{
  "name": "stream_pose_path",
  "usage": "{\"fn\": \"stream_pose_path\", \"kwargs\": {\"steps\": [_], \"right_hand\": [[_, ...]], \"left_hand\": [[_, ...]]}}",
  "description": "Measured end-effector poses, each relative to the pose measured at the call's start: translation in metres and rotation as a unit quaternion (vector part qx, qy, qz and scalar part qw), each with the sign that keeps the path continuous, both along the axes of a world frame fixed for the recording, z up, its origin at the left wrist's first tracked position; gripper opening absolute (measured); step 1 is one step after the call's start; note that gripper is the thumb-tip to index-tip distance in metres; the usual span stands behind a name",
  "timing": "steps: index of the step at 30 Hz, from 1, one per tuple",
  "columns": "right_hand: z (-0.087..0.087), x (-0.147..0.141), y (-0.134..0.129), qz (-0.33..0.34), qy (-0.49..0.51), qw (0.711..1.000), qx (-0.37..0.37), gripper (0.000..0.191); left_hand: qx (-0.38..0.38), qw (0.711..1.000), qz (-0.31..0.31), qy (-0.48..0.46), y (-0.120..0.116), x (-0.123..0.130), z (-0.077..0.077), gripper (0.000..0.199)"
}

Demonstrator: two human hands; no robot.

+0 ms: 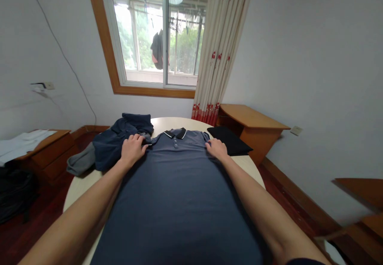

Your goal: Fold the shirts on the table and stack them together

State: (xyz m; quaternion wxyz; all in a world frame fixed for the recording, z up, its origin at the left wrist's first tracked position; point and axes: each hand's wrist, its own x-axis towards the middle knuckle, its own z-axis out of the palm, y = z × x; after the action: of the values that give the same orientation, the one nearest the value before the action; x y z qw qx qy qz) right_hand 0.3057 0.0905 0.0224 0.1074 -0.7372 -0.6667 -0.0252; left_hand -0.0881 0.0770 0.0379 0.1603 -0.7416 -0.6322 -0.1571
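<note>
A dark blue-grey polo shirt [179,193] lies front side up across the round table, its black collar with white trim [176,133] at the far end and its hem toward me. My left hand [132,150] is closed on the sleeve at the shirt's left side, the thumb pointing inward. On the opposite side, my right hand [217,148] has its fingers closed at the other sleeve; part of the cloth there is hidden under the fingers. Both arms reach along the shirt's sides.
A heap of dark blue clothes [115,137] with a grey piece [82,161] sits left on the pale table [74,191]. A folded black cloth [230,140] lies at right. Beyond are a wooden desk [254,117], a curtain [220,53] and a window; drawers [56,159] stand left.
</note>
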Motion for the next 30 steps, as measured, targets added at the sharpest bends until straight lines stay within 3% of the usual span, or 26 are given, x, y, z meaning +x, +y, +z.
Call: {"fn": "stream_pose_path", "kwargs": {"steps": [3,6,11,13,18,24,27,30], "right_hand": [[0.014,0.017,0.035,-0.029,0.042,0.999,0.003,0.040],[0.016,0.026,0.067,-0.023,0.064,0.998,-0.018,0.038],[0.002,0.021,0.106,-0.022,0.082,0.996,-0.041,0.052],[-0.004,0.017,0.114,-0.034,0.091,0.994,-0.052,0.054],[-0.002,0.017,0.117,-0.062,0.121,0.989,-0.058,0.029],[0.034,0.049,0.103,-0.088,0.159,0.982,0.057,0.028],[0.050,0.069,0.091,-0.130,0.165,0.971,0.114,0.030],[0.051,0.085,0.078,-0.182,0.147,0.966,0.114,0.037]], "left_hand": [[-0.014,1.000,-0.011,0.020,0.018,-0.005,0.010,0.059],[-0.060,0.998,-0.025,0.022,0.033,-0.007,0.014,0.070],[-0.143,0.986,-0.076,0.031,0.049,-0.003,0.014,0.029],[-0.155,0.984,-0.090,0.002,0.053,-0.004,0.015,0.023],[-0.128,0.979,-0.031,-0.153,0.062,-0.020,0.028,0.034],[-0.017,0.978,0.035,-0.206,0.070,-0.045,0.060,0.029],[-0.040,0.966,0.066,-0.249,0.071,-0.053,0.070,0.025],[-0.085,0.950,0.105,-0.281,0.073,-0.062,0.069,0.027]]}}
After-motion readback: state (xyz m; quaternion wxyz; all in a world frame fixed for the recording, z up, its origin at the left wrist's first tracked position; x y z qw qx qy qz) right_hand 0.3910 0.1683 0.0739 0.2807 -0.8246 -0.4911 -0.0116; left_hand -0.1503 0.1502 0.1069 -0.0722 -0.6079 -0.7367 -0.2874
